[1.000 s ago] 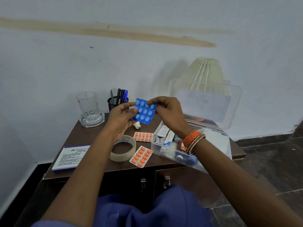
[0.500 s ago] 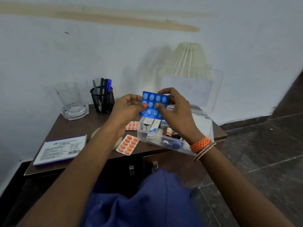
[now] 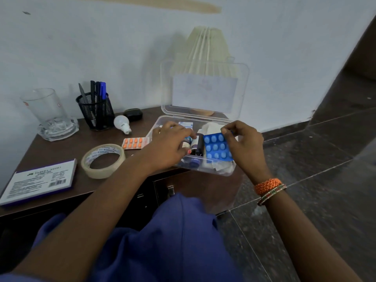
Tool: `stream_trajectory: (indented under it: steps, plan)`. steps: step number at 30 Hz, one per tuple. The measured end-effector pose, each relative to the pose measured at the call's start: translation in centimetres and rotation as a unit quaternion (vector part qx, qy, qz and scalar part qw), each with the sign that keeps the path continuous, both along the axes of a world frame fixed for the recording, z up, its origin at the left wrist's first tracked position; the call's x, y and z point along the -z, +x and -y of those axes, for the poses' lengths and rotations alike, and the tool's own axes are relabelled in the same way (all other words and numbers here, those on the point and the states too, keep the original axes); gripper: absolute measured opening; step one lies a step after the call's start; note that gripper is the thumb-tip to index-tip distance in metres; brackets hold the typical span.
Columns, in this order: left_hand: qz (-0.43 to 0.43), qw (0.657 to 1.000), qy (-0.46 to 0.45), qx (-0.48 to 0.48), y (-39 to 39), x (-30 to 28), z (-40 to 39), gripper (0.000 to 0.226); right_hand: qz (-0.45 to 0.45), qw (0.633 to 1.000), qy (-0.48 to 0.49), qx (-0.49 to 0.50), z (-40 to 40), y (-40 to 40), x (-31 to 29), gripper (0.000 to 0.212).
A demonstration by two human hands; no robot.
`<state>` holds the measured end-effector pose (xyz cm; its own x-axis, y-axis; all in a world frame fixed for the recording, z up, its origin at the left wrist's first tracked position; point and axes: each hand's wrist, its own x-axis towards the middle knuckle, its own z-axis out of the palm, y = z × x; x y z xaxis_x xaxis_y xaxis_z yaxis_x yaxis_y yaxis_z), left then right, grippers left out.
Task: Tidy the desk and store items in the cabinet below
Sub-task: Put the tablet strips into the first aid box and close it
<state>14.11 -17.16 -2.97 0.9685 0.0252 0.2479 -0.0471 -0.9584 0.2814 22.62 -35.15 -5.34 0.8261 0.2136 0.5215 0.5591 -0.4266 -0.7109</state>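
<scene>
A blue blister pack (image 3: 216,147) is pinched at its top edge by my right hand (image 3: 245,148), tilted over the right half of the open clear plastic box (image 3: 205,170). My left hand (image 3: 169,144) reaches into the box's left half, thumb and fingers curled round a small bottle (image 3: 186,144) among other small bottles and cartons. An orange blister pack (image 3: 133,143) lies on the brown desk (image 3: 61,147) just left of the box. A tape roll (image 3: 102,160) sits in front of it. The cabinet doors (image 3: 183,188) below are shut.
Along the back stand a glass (image 3: 45,108) on a glass ashtray (image 3: 61,130), a mesh pen holder (image 3: 95,111), a light bulb (image 3: 122,124) and a black case (image 3: 133,114). A white flat box (image 3: 38,184) lies front left. The box's lid (image 3: 204,90) stands open before a lampshade (image 3: 207,47).
The blue blister pack came down from chest height to the box. My left hand let go of it and reached into the box; my right hand alone holds it.
</scene>
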Motion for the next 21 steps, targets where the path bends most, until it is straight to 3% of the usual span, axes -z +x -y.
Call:
stream_trajectory:
  steps: [5, 11, 16, 21]
  plan:
    - [-0.043, 0.998, -0.026, 0.021, 0.0, -0.3, 0.1, 0.031, -0.011, 0.998, -0.055, 0.029, 0.2, -0.1, 0.5, 0.010]
    - [0.000, 1.000, 0.014, 0.016, 0.2, -0.1, 0.5, 0.014, 0.002, 0.985, -0.159, 0.072, 0.2, -0.3, 0.0, 0.010]
    - [0.013, 0.998, 0.056, 0.018, 0.6, 0.1, 1.0, 0.020, 0.049, 0.982, -0.163, 0.083, -0.8, -1.1, -0.9, 0.008]
    - [0.040, 0.995, 0.082, -0.031, -0.3, -1.4, -1.9, 0.028, 0.103, 0.981, -0.159, 0.031, -4.3, -2.8, -2.5, 0.009]
